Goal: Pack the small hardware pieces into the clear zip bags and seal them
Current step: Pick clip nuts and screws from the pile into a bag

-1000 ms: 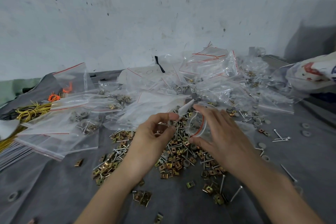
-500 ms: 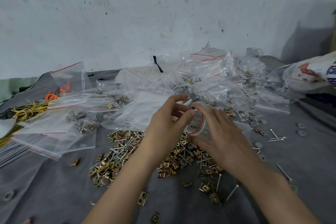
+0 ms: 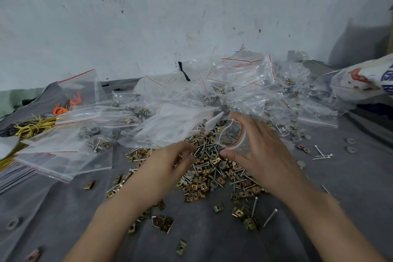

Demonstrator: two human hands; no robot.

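Observation:
My right hand holds a small clear zip bag with a red seal line, its mouth spread open between thumb and fingers. My left hand is down on the pile of small hardware, fingers curled among brass clip nuts, screws and grey washers; whether it pinches a piece is blurred. The pile lies on a grey cloth between both hands.
A heap of clear zip bags, some filled, stands behind the pile against a white wall. More flat bags lie at left beside yellow wire bundles. Loose screws and washers scatter right. A printed sack lies far right.
My left hand dropped from the bag's mouth down onto the hardware pile. My right hand kept the bag held open and shifted slightly right.

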